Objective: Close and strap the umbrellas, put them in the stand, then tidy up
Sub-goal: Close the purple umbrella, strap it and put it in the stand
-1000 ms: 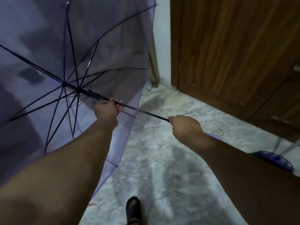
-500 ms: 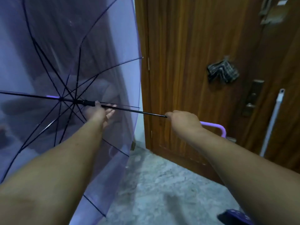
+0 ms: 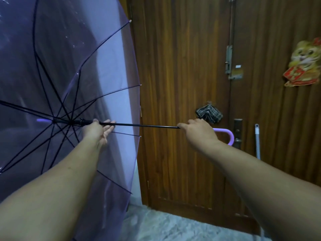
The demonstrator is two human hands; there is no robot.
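Note:
A see-through purple umbrella [image 3: 73, 70] is open and held sideways, its canopy filling the left of the view. Its black shaft [image 3: 144, 125] runs level to the right. My left hand [image 3: 97, 132] is under the shaft by the black runner, with the fingers held out fairly straight against it. My right hand [image 3: 198, 132] grips the shaft's near end, just before the curved purple handle [image 3: 227, 134], which shows past my wrist.
A brown wooden door [image 3: 182, 84] stands right behind the umbrella, with a lock [image 3: 238, 134], a checked cloth [image 3: 209, 113] hanging on it and a cat decoration [image 3: 304, 63] at the right. A grey-white pole [image 3: 257, 141] leans by the door. Marble floor [image 3: 173, 228] lies below.
The view has lifted from the floor to the door. The umbrella has come up to level. My left hand's fingers have opened out from a grip round the shaft.

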